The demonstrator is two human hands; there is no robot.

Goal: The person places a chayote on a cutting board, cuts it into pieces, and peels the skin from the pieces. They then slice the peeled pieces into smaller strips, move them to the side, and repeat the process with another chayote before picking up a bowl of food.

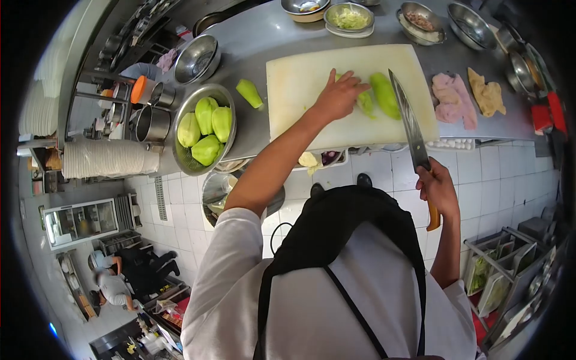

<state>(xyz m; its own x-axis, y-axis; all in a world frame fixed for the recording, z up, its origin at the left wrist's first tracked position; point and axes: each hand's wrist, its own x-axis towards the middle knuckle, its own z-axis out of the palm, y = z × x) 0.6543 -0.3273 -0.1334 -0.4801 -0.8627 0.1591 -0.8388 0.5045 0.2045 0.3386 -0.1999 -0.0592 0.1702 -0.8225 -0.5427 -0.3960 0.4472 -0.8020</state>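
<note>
My right hand (437,187) is closed around the orange-brown handle of a large knife (408,117), whose blade points up across the right part of a white cutting board (300,129). Just left of the blade lies a green vegetable piece (384,95). My left hand (341,96) reaches over the board with its fingers spread, beside smaller green pieces (365,104). Whether its fingertips touch them I cannot tell. Another green piece (249,93) lies on the steel table left of the board.
A steel colander (179,153) with several green vegetables stands at the left. Pink (453,99) and tan cloths (485,93) lie right of the board. Metal bowls (471,25) line the far edge. A bin (210,191) stands below. People are at the lower left.
</note>
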